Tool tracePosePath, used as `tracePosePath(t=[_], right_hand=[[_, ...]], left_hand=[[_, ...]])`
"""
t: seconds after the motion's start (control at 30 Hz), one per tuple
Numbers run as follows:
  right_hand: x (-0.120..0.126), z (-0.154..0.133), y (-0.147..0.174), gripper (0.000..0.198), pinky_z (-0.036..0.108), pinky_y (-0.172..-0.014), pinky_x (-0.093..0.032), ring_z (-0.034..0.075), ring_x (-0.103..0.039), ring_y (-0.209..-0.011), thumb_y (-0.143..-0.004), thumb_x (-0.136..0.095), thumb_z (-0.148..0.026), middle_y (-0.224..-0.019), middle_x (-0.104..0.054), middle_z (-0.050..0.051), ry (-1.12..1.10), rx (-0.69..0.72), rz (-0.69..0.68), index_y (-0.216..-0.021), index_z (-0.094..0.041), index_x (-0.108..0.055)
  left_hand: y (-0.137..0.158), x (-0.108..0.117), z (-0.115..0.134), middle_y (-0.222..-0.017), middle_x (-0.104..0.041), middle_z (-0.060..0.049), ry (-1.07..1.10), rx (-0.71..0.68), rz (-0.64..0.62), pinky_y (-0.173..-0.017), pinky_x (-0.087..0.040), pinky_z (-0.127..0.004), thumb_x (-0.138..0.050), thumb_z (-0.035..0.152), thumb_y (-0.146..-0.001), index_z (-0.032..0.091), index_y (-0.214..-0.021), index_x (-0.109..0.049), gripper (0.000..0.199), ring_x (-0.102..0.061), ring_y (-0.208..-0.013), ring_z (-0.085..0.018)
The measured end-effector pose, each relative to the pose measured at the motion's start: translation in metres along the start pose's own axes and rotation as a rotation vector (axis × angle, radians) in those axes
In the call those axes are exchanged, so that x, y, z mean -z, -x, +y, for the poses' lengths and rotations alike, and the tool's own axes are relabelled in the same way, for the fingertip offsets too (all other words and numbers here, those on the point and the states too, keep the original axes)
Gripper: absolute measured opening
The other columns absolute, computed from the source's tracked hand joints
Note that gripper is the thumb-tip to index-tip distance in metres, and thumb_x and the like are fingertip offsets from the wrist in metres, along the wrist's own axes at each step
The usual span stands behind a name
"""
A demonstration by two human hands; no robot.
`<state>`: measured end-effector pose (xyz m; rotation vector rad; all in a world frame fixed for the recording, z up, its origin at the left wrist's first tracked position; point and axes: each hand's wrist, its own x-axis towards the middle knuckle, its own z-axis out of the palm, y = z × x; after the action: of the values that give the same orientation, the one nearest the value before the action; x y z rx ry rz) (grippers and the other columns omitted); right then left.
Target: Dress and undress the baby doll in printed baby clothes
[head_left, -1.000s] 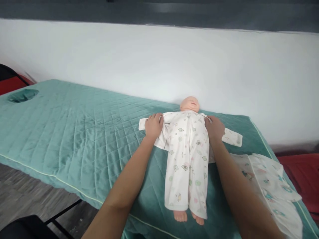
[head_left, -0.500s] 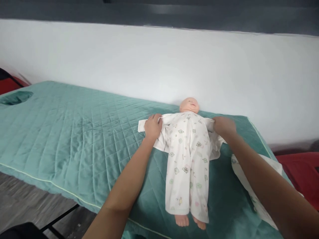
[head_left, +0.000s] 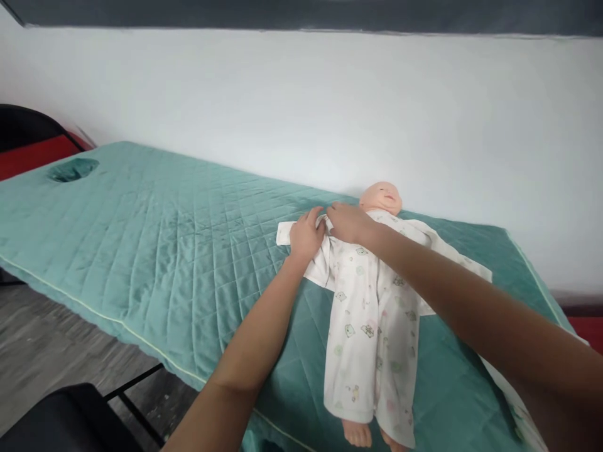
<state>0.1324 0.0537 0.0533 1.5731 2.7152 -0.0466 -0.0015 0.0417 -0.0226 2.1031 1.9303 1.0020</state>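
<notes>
A baby doll (head_left: 379,197) lies face up on the green quilted bed cover, its head toward the wall and its feet toward me. White printed trousers (head_left: 351,351) cover its legs and belly. A white printed baby shirt (head_left: 455,251) is around its upper body, sleeves spread to both sides. My left hand (head_left: 307,235) is closed on the shirt's left-side sleeve, near its cuff. My right hand (head_left: 348,223) grips the same sleeve closer to the shoulder, its forearm crossing over the doll. What lies under the fingers is partly hidden.
The green bed (head_left: 179,251) stands against a white wall (head_left: 282,113) and has a face hole (head_left: 74,169) at its far left. A white printed cloth (head_left: 516,402) lies at the right, partly behind my forearm. A black chair (head_left: 70,420) stands at the lower left.
My right hand has let go of the right-side sleeve and moved left across the doll to the other sleeve. The right sleeve now lies stretched outward. The view has shifted slightly.
</notes>
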Motion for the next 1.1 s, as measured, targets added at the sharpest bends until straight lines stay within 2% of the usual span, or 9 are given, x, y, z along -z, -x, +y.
tracePosePath(t=[0.1,0.27,0.37,0.47,0.63,0.83,0.97,1.1], right_hand=[[-0.006,-0.004,-0.014,0.032,0.029,-0.078,-0.041,0.02,-0.059,-0.099,-0.088,-0.058,-0.019,-0.111,-0.064,0.01,0.018,0.008,-0.037,-0.118,-0.011,-0.062],[0.001,0.002,-0.018,0.024,0.03,-0.072,-0.04,0.018,-0.061,-0.082,-0.082,-0.069,-0.022,-0.093,-0.067,0.006,0.036,0.022,-0.107,-0.104,-0.013,-0.069],[0.017,0.01,-0.014,0.03,0.031,-0.07,-0.04,0.022,-0.063,-0.084,-0.085,-0.069,-0.028,-0.097,-0.068,0.008,0.073,0.052,-0.195,-0.114,-0.019,-0.069],[0.033,0.019,-0.004,0.032,0.03,-0.068,-0.038,0.024,-0.064,-0.09,-0.095,-0.056,-0.035,-0.107,-0.067,0.009,0.155,0.062,-0.261,-0.125,-0.028,-0.064],[0.048,0.034,0.012,0.027,0.031,-0.065,-0.035,0.023,-0.062,-0.089,-0.096,-0.05,-0.038,-0.107,-0.065,0.009,0.224,0.017,-0.225,-0.112,-0.024,-0.067],[0.055,0.041,0.018,0.025,0.031,-0.065,-0.034,0.023,-0.061,-0.088,-0.095,-0.05,-0.038,-0.101,-0.064,0.008,0.21,0.015,-0.182,-0.107,-0.024,-0.068],[0.053,0.038,0.016,0.026,0.031,-0.068,-0.037,0.023,-0.062,-0.09,-0.094,-0.053,-0.039,-0.102,-0.066,0.007,0.153,0.009,-0.15,-0.11,-0.027,-0.068],[0.043,0.024,0.004,0.025,0.031,-0.071,-0.041,0.023,-0.065,-0.09,-0.093,-0.056,-0.038,-0.107,-0.069,0.008,0.121,0.002,-0.191,-0.11,-0.026,-0.069]], left_hand=[[-0.001,0.0,-0.001,-0.121,-0.07,-0.004,-0.023,0.014,-0.036,-0.086,-0.047,-0.031,-0.047,0.029,-0.096,0.029,-0.13,-0.056,0.035,-0.065,-0.109,-0.023],[0.0,0.002,-0.002,-0.116,-0.07,-0.003,-0.015,-0.038,-0.004,-0.082,-0.046,-0.029,-0.045,0.026,-0.097,0.029,-0.123,-0.062,0.03,-0.064,-0.107,-0.021],[0.001,0.005,-0.003,-0.113,-0.069,-0.003,-0.017,-0.029,0.015,-0.08,-0.045,-0.027,-0.041,0.024,-0.099,0.028,-0.113,-0.068,0.03,-0.064,-0.103,-0.019],[0.002,0.008,-0.004,-0.113,-0.068,-0.002,-0.032,0.0,0.007,-0.078,-0.044,-0.027,-0.04,0.02,-0.099,0.028,-0.109,-0.071,0.034,-0.063,-0.101,-0.017],[0.007,0.011,-0.008,-0.116,-0.067,-0.003,-0.079,0.056,-0.047,-0.075,-0.043,-0.028,-0.044,0.016,-0.096,0.029,-0.112,-0.072,0.034,-0.062,-0.102,-0.018],[0.016,0.013,-0.014,-0.111,-0.067,-0.005,-0.159,0.031,-0.085,-0.081,-0.044,-0.031,-0.044,0.015,-0.095,0.025,-0.106,-0.069,0.029,-0.06,-0.106,-0.022],[0.014,0.013,-0.013,-0.113,-0.067,-0.007,-0.176,0.073,-0.079,-0.082,-0.046,-0.034,-0.043,0.015,-0.095,0.023,-0.113,-0.063,0.028,-0.061,-0.106,-0.024],[0.011,0.013,-0.009,-0.12,-0.065,-0.008,-0.203,0.071,-0.062,-0.087,-0.047,-0.037,-0.046,0.019,-0.094,0.024,-0.123,-0.058,0.032,-0.059,-0.112,-0.026]])
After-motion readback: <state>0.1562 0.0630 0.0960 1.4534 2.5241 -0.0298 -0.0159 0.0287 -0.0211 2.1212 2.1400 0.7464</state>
